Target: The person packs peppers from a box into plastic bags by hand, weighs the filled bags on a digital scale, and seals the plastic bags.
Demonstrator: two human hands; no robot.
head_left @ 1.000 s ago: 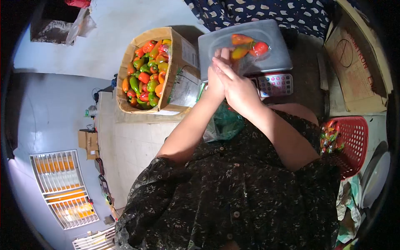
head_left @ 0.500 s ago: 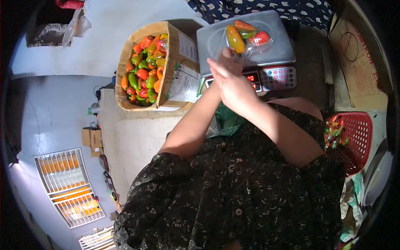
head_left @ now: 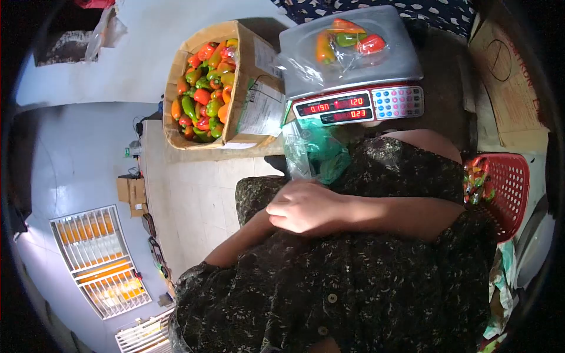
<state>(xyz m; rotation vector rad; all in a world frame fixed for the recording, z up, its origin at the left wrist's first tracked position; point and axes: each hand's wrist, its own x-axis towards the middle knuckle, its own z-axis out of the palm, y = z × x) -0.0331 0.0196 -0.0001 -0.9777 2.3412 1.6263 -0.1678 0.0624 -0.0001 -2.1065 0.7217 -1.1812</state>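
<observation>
My right hand is closed in front of my torso, its fingers curled. Whether anything is inside it I cannot make out. My left forearm reaches in from the left, and the left hand is mostly hidden behind the right one. Just above the hands lies a green plastic bag with clear plastic beside it. A digital scale stands beyond, its red display lit. On its pan several peppers lie in a clear plastic bag, and neither hand touches them.
A cardboard box full of red, orange and green peppers stands left of the scale. At the right is a red perforated basket with wrapped peppers inside. Behind it leans a printed cardboard panel. Patterned dark cloth edges the top.
Both hands have left the scale and come down to my torso. The bag of peppers now lies untouched on the pan, and the scale's display is fully visible.
</observation>
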